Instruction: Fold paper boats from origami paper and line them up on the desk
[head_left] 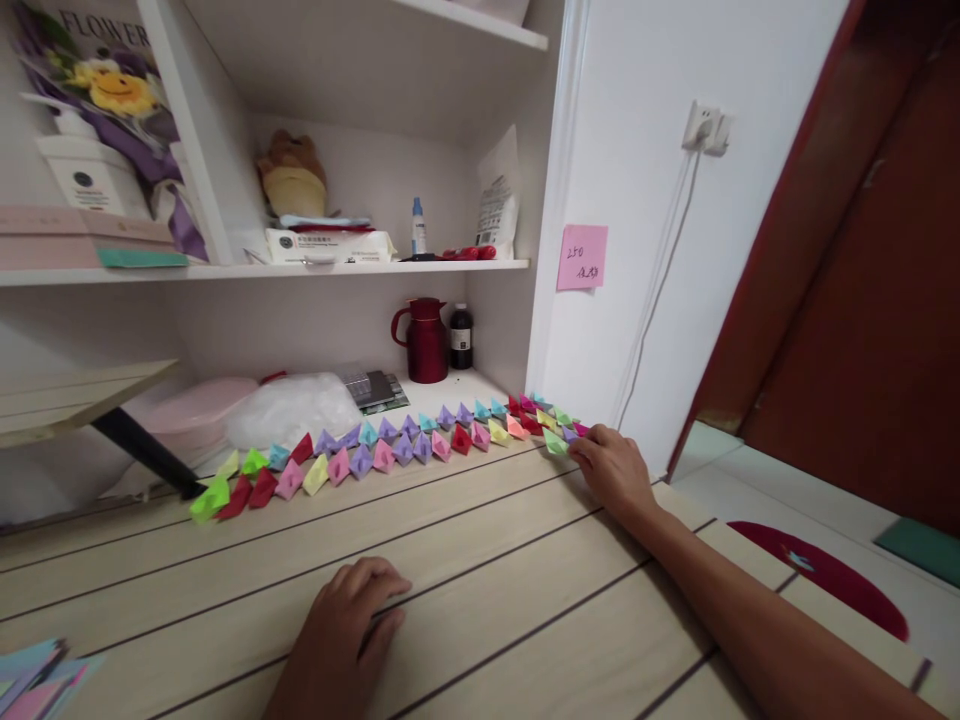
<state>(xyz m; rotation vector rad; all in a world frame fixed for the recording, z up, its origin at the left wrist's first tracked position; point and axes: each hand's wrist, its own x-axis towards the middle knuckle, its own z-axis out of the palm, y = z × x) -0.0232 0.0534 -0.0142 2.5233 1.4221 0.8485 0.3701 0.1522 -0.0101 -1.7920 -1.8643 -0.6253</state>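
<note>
Rows of small folded paper boats (403, 447) in many colours run along the back of the table (480, 560). At their right end, my right hand (616, 470) is closed, its fingertips pinched at a paper boat (571, 436) that they partly hide. A pale green boat (555, 442) sits just left of those fingertips. My left hand (346, 625) hovers over or rests on the table's front part, holding nothing, with thumb and curved fingers apart. A bright green boat (210, 498) stands at the rows' left end.
Coloured paper sheets (41, 680) lie at the lower left. Behind the boats are a clear plastic bag (294, 410), a red jug (427, 342) and a dark bottle (461, 338). A dark support leg (146, 453) stands at left. A cable (660, 290) hangs at right.
</note>
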